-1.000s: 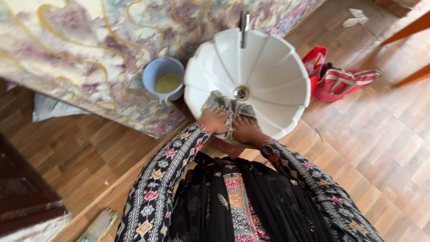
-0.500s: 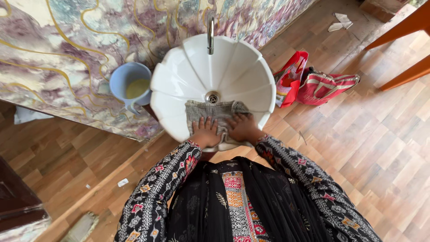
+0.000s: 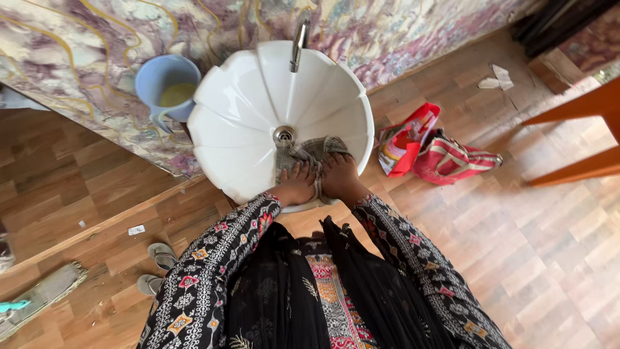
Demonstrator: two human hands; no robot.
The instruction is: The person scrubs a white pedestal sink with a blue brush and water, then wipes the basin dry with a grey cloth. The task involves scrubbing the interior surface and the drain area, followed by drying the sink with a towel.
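Wooden parquet floor (image 3: 549, 258) fills the room below a marbled wall panel (image 3: 97, 39) of purple, cream and gold, and a white fluted basin (image 3: 239, 136) stands out from that wall; at the basin's near rim, about six o'clock from the drain (image 3: 284, 136), the left hand (image 3: 295, 185) lies palm down with fingers spread on a grey checked cloth (image 3: 310, 152); the right hand (image 3: 339, 179) sits just beside it at three o'clock, also pressed flat on the same cloth, the two hands nearly touching; neither hand is clenched, both bear down on the fabric rather than gripping it, though whether any fingertips pinch a fold cannot be told; the cloth is bunched inside the bowl, reaching from the hands up to the drain's edge at twelve o'clock; beyond the drain a metal tap (image 3: 298, 44) hangs over the bowl at twelve o'clock; at ten o'clock from the basin a pale blue mug (image 3: 161, 87) with yellowish liquid stands close against the rim; at three o'clock two red bags (image 3: 439, 152) lie on the floor; farther out at two o'clock are scraps of paper (image 3: 494, 79); at eight o'clock a pair of sandals (image 3: 155, 268) rests on the boards; patterned black sleeves (image 3: 213, 271) frame the lower view.
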